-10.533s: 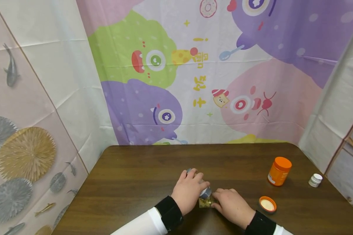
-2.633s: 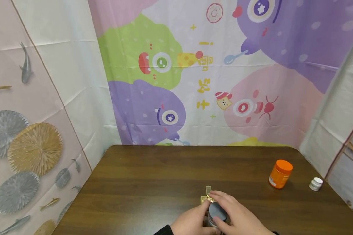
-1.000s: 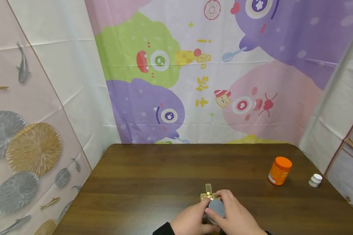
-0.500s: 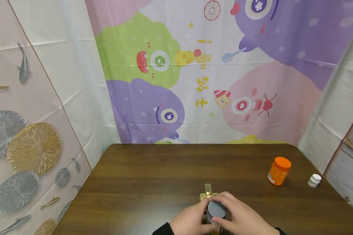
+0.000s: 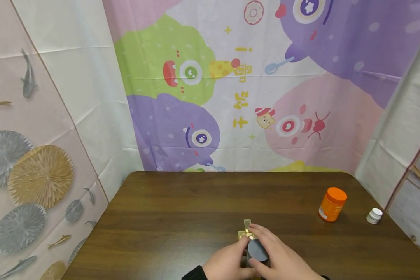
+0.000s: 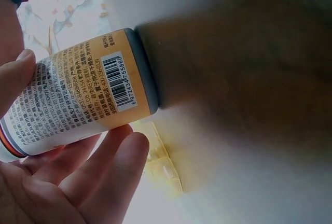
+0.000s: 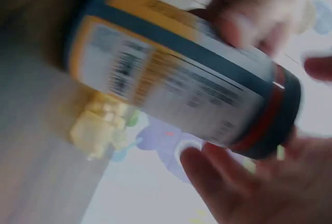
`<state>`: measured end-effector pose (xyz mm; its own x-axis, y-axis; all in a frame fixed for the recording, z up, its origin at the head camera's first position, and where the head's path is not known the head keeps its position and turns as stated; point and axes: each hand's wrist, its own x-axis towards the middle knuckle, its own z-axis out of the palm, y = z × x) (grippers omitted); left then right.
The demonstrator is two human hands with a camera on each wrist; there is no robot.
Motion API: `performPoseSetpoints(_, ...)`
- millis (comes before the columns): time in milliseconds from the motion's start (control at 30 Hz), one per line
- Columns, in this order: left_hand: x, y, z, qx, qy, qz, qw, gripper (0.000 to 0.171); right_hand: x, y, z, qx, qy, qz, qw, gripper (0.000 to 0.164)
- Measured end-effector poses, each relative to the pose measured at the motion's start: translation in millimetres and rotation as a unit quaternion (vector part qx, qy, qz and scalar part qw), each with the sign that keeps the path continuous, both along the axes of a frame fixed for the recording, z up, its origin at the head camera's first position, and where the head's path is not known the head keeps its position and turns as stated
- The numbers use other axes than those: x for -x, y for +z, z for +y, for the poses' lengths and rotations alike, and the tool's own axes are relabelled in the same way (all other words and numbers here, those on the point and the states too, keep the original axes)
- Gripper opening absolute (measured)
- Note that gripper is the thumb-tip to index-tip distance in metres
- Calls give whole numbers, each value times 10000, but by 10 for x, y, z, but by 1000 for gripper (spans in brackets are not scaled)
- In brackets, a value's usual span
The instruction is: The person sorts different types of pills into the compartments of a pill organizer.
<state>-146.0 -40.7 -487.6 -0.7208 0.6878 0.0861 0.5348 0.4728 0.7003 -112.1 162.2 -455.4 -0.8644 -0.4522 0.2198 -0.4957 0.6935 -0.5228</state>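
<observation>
The left hand (image 5: pixel 227 264) still grips the yellow-labelled bottle (image 6: pixel 78 97); the right hand (image 5: pixel 280 258) has turned its dark grey cap (image 5: pixel 257 250), fingers curled round it, so closing goes on.

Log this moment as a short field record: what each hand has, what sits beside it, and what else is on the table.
left hand: holds the labelled bottle by its body
right hand: fingers curled round the bottle's grey cap
pill box: small, yellow, lid open, just beyond the bottle
orange jar: upright, far right
white bottle: near the right edge of the table
</observation>
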Motion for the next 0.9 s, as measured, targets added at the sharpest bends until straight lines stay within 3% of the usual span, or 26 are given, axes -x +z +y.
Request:
performPoseSetpoints(100, -3, 2, 1, 155, 72, 313, 9994, 69, 9, 46, 83, -93, 828, 350, 9959, 62)
performPoseSetpoints(200, -2, 10, -6, 134, 148, 53, 9998, 72, 36, 93, 127, -65, 1115, 290, 9933, 61)
performPoseSetpoints(300, 6, 16, -11, 63, 165, -288, 9994, 69, 74, 117, 133, 29, 1036, -99, 9946, 55)
performPoseSetpoints(433, 5, 9, 1, 47, 161, -348, 9993, 65, 80, 104, 129, 202, 654, -520, 9963, 50)
performPoseSetpoints(767, -12, -6, 19, -106, 165, -348, 9992, 56, 63, 32, 79, 326, 271, -289, 9987, 45)
performPoseSetpoints(900, -17, 5, 15, -120, 200, -529, 9983, 56, 47, 30, 71, 265, 234, -124, 9993, 45)
